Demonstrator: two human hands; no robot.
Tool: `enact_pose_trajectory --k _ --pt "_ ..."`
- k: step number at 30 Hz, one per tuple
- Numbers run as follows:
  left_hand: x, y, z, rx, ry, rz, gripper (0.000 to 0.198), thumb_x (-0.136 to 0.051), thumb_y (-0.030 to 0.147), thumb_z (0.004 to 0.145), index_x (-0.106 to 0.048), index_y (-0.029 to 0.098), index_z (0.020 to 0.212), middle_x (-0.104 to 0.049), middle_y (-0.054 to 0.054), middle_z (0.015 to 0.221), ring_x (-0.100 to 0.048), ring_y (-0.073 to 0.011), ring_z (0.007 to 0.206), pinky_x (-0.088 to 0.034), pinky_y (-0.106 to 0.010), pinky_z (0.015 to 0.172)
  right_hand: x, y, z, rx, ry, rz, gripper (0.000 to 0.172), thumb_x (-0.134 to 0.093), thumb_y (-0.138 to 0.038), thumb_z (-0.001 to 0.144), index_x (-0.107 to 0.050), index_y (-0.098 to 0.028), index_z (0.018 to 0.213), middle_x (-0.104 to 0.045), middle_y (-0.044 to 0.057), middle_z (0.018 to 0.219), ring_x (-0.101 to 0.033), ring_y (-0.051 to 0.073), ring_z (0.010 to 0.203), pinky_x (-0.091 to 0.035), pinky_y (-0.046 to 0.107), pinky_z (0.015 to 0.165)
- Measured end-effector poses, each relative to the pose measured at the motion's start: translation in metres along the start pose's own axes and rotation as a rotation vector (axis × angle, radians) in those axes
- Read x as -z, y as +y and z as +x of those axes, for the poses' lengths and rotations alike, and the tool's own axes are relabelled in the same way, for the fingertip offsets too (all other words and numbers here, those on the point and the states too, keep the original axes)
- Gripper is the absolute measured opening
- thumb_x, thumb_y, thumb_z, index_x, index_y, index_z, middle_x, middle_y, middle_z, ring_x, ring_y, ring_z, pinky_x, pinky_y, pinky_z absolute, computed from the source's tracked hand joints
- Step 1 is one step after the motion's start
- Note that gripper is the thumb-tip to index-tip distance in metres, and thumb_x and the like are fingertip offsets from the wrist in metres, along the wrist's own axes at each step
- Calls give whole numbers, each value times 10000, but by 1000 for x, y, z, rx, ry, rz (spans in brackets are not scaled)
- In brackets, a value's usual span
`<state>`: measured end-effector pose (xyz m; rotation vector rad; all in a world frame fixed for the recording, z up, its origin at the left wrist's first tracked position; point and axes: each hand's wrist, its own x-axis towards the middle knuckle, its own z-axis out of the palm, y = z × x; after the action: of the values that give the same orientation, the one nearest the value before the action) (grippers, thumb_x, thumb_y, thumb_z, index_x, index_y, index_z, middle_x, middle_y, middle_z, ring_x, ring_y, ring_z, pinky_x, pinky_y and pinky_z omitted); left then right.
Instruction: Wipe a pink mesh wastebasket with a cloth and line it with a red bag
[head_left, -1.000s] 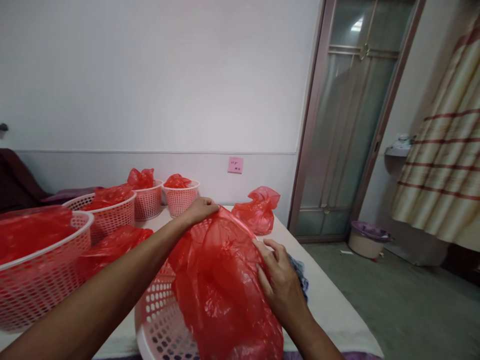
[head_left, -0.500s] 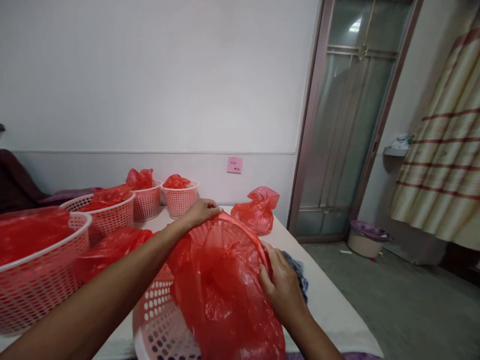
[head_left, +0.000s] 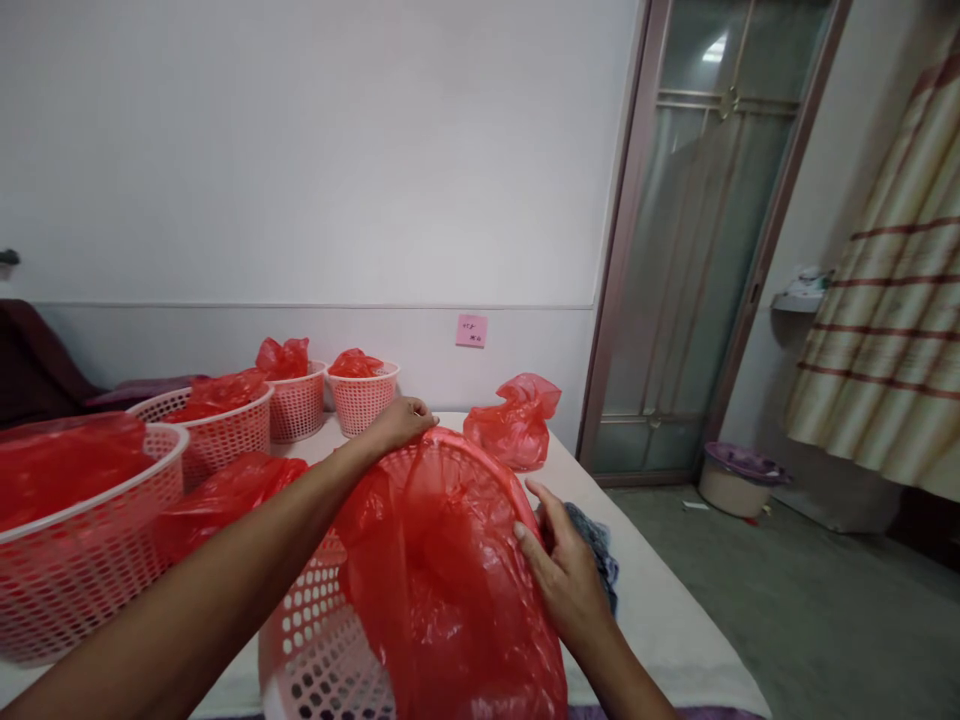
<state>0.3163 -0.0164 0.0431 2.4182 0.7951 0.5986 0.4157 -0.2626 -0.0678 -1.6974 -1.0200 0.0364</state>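
A red plastic bag (head_left: 450, 560) is spread inside a tilted pink-white basket (head_left: 330, 640) and folded over the far and right part of its rim. My left hand (head_left: 405, 420) pinches the bag at the far left of the rim. At the right side of the rim, my right hand (head_left: 561, 555) has its thumb and fingers apart, touching or very near the bag's edge. The near left wall of the basket shows bare holes.
Several baskets with red bags stand left, including a large one (head_left: 90, 510) and a small one (head_left: 363, 395). A loose red bag (head_left: 516, 425) and dark bluish cloth (head_left: 596, 550) lie right. A pink note (head_left: 471, 330) is on the wall.
My right hand has opened its fingers a little at the rim. The bag's edge now lies more smoothly around the far rim, and my left hand has shifted slightly left.
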Motion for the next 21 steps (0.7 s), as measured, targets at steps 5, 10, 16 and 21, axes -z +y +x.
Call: enact_pose_trajectory --k 5,10,16,21 --pt "10 -12 2 26 -71 -30 322 -610 382 880 -553 145 671 -482 72 590 -464 -69 515 -402 -216 503 1 1 2 104 -58 78 494 -430 -431 880 -530 -177 1291 -621 99 1269 -579 223 1148 -423 334 981" --pt "26 -38 -12 79 -121 -147 354 -580 431 892 -553 149 681 -473 77 565 -442 -62 474 -378 -209 468 1 11 5 29 -16 127 496 -439 -473 866 -577 -162 1227 -627 123 1259 -567 249 1154 -408 366 991" --pt "34 -75 -42 170 9 -324 323 -569 436 874 -576 155 715 -532 54 596 -485 -82 507 -421 -240 524 0 30 10 -89 36 206 572 -487 -561 813 -603 -136 1179 -647 147 1209 -585 295 1084 -415 403 952" --pt "44 -77 -66 115 150 -404 365 -516 458 822 -631 152 985 -693 -72 904 -653 -207 835 -510 -361 749 -5 33 14 -140 63 191 589 -502 -592 781 -622 -139 1137 -672 138 1144 -591 305 1036 -427 396 910"
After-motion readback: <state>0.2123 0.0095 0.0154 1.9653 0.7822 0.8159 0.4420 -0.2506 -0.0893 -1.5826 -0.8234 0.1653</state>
